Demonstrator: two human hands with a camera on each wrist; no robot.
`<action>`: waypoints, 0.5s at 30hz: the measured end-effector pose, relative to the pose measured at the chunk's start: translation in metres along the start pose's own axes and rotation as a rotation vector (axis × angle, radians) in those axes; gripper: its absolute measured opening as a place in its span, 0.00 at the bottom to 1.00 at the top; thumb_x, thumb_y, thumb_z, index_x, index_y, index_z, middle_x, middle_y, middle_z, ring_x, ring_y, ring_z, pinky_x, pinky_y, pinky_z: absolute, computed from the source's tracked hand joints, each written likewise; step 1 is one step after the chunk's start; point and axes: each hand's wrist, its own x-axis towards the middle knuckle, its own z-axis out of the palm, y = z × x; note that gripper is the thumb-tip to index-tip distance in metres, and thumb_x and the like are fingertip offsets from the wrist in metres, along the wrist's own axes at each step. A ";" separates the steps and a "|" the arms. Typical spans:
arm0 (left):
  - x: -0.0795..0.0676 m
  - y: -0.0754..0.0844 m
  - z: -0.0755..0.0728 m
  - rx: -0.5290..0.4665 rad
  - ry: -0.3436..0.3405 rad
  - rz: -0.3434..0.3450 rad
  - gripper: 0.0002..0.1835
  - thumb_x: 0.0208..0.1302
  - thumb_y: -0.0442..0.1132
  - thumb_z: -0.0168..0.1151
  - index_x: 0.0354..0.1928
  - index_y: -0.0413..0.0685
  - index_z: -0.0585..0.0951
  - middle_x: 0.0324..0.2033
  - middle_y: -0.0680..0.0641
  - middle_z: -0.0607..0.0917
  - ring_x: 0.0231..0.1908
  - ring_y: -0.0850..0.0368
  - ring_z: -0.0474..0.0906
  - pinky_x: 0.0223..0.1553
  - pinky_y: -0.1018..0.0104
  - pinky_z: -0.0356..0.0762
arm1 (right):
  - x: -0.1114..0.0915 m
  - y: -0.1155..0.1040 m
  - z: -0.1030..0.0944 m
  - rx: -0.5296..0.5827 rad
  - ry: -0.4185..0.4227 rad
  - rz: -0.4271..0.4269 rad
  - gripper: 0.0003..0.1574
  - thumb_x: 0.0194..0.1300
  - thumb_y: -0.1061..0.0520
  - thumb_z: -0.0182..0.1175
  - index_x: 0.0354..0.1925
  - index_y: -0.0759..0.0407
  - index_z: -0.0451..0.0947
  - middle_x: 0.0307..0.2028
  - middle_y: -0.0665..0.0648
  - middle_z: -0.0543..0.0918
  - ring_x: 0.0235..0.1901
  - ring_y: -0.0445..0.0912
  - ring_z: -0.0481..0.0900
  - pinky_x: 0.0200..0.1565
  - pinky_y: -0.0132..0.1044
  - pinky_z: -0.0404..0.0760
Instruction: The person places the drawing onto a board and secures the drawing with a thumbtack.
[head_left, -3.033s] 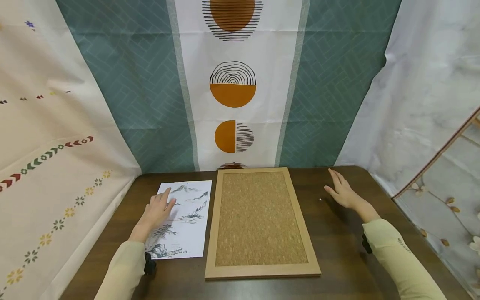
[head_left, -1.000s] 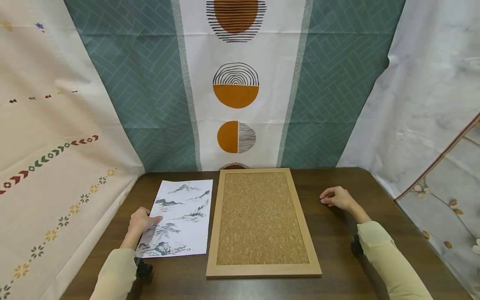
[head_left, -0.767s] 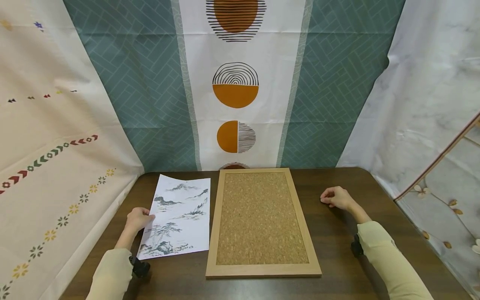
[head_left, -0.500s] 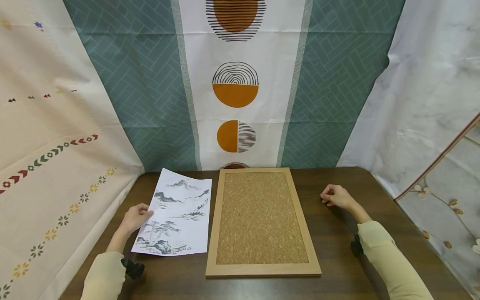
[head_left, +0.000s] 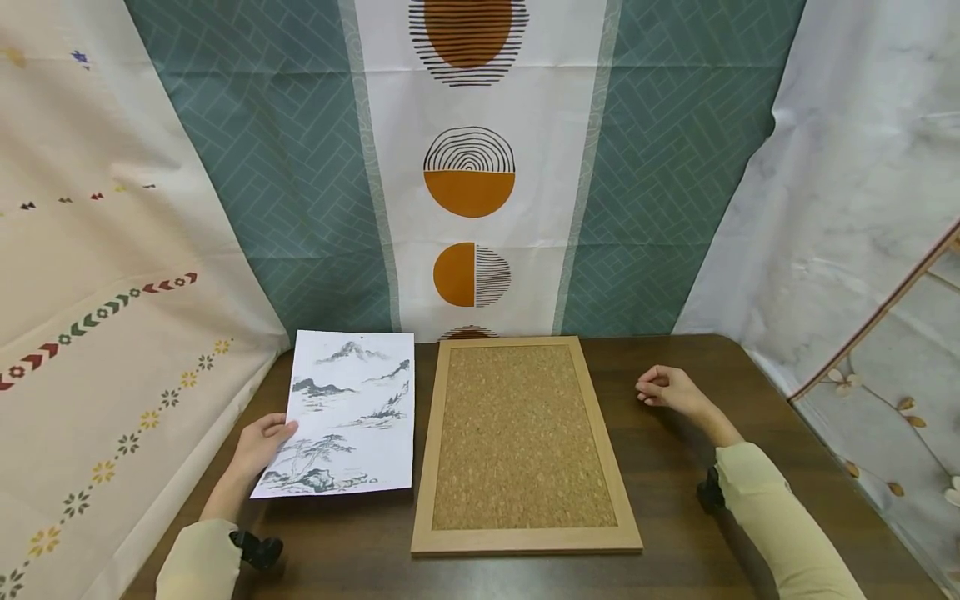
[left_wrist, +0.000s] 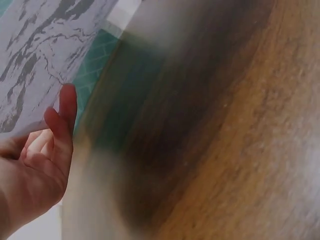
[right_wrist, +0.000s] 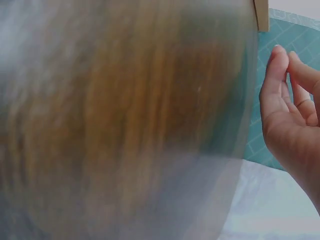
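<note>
A white sheet of paper (head_left: 341, 417) printed with an ink landscape is raised off the table at the left, its far edge highest. My left hand (head_left: 258, 446) pinches its left edge between thumb and fingers; the left wrist view has the same hand (left_wrist: 37, 172) beneath the sheet. Over the table's right side, my right hand (head_left: 675, 393) holds thumb and index fingertips together. A small silvery pin lay at that spot earlier and is now hidden, apparently between those fingertips. The right wrist view also has this hand (right_wrist: 290, 110) with its fingertips meeting.
Between the hands, a cork board (head_left: 528, 433) with a pale wooden frame lies flat on the dark wooden table (head_left: 337, 558). Behind the table hangs a green and white patterned cloth (head_left: 652, 167). More cloth (head_left: 112, 400) borders the left side.
My left hand has gone from resting on the paper to gripping its left edge, lifting and tilting it. The right hand has come down onto the pin's spot and closed its fingertips.
</note>
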 end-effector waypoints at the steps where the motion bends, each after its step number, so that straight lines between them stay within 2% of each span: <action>1: 0.000 0.000 0.001 -0.013 0.000 -0.010 0.29 0.65 0.51 0.52 0.55 0.30 0.68 0.45 0.34 0.82 0.30 0.79 0.71 0.33 0.76 0.72 | 0.000 -0.001 0.001 0.025 0.010 0.004 0.19 0.63 0.59 0.56 0.44 0.75 0.68 0.32 0.56 0.81 0.31 0.38 0.80 0.35 0.31 0.81; 4: 0.000 0.003 0.006 -0.064 0.002 -0.040 0.30 0.64 0.51 0.52 0.56 0.31 0.67 0.44 0.39 0.83 0.29 0.78 0.72 0.33 0.76 0.72 | 0.000 -0.003 0.001 0.079 0.019 -0.013 0.23 0.63 0.57 0.57 0.47 0.75 0.65 0.33 0.55 0.81 0.32 0.37 0.80 0.36 0.28 0.80; 6: 0.001 0.006 0.010 -0.091 -0.001 -0.048 0.31 0.64 0.52 0.53 0.56 0.31 0.67 0.44 0.41 0.83 0.30 0.78 0.72 0.33 0.76 0.72 | 0.001 -0.003 0.002 0.156 0.037 -0.021 0.22 0.62 0.58 0.58 0.46 0.73 0.65 0.33 0.54 0.81 0.31 0.37 0.81 0.35 0.28 0.80; 11: 0.002 0.016 0.020 -0.159 -0.022 -0.041 0.31 0.64 0.51 0.54 0.57 0.31 0.67 0.41 0.45 0.84 0.29 0.75 0.74 0.32 0.75 0.74 | 0.004 -0.004 0.005 0.287 0.045 -0.074 0.09 0.62 0.60 0.57 0.38 0.62 0.68 0.31 0.48 0.82 0.32 0.38 0.82 0.37 0.29 0.81; 15: 0.005 0.024 0.026 -0.233 -0.039 -0.044 0.31 0.63 0.51 0.55 0.58 0.32 0.66 0.34 0.56 0.83 0.26 0.71 0.76 0.30 0.72 0.75 | 0.004 -0.009 0.007 0.292 0.039 -0.092 0.02 0.64 0.60 0.55 0.37 0.55 0.72 0.31 0.43 0.81 0.33 0.37 0.81 0.39 0.29 0.80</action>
